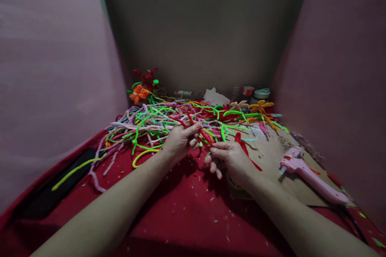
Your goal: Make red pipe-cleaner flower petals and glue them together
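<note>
Red pipe cleaners (pixel 206 135) stretch between my two hands, above the front of a red-covered table. My left hand (pixel 183 138) pinches them between thumb and fingers, with red ends sticking up past the fingertips. Lower and to the right, my right hand (pixel 227 158) grips the other end, thumb against forefinger. Behind both hands spreads a tangled heap of pipe cleaners (pixel 150 118) in green, pink, lilac and other colours. A bent red piece (pixel 241 142) lies just beyond my right hand on a cardboard sheet. My fingers partly hide the held pieces.
A pink glue gun (pixel 313 176) lies on the cardboard (pixel 268 168) at the right, its cord running off the front. Fuzzy flowers, one orange (pixel 139 94), stand back left; yellow ones (pixel 261 107) lie back right near a lidded jar (pixel 261 94). A black object (pixel 60 184) sits left.
</note>
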`<state>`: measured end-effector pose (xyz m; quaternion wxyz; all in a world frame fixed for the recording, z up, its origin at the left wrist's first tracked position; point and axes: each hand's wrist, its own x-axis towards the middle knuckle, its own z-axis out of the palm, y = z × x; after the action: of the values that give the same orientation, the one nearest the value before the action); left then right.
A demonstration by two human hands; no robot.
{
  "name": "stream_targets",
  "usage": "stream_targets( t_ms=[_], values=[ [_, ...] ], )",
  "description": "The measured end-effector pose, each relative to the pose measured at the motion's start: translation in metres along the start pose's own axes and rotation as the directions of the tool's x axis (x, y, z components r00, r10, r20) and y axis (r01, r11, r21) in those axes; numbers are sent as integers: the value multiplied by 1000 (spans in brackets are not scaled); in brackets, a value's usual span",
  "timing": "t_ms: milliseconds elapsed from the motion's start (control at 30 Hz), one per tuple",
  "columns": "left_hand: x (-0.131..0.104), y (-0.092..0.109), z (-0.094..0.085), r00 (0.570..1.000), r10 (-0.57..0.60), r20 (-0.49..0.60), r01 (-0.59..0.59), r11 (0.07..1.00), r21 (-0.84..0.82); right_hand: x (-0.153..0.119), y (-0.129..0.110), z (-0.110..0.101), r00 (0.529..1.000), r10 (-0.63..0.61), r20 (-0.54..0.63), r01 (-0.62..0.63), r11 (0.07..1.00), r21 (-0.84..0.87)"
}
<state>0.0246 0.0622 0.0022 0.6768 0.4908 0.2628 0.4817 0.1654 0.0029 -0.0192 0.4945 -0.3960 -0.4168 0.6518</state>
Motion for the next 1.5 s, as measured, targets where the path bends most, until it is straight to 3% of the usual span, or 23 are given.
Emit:
stream_targets(
  t_ms=[267,600,800,967,1200,1367,1500],
  values=[
    [-2,7,2,999,5,42,-7,998,59,0,1,-3,987,18,160,-55,971,233],
    [-6,8,5,1000,-13,-2,13,993,117,5,6,-1,992,106,72,-124,943,309],
    [-8,8,5,997,44,59,-50,993,103,5,2,-2,998,55,39,-65,938,339],
    [-8,7,4,987,-56,153,23,978,207,1,-4,-1,999,46,18,-49,937,347],
    [-7,7,4,993,-106,44,96,975,200,0,-8,-7,989,89,117,-130,903,409],
    [-7,8,4,989,-131,61,117,973,201,0,-5,-7,973,98,208,-173,910,378],
    [-7,7,5,995,-99,30,90,971,221,2,-3,-4,986,82,147,-136,904,405]
  ],
)
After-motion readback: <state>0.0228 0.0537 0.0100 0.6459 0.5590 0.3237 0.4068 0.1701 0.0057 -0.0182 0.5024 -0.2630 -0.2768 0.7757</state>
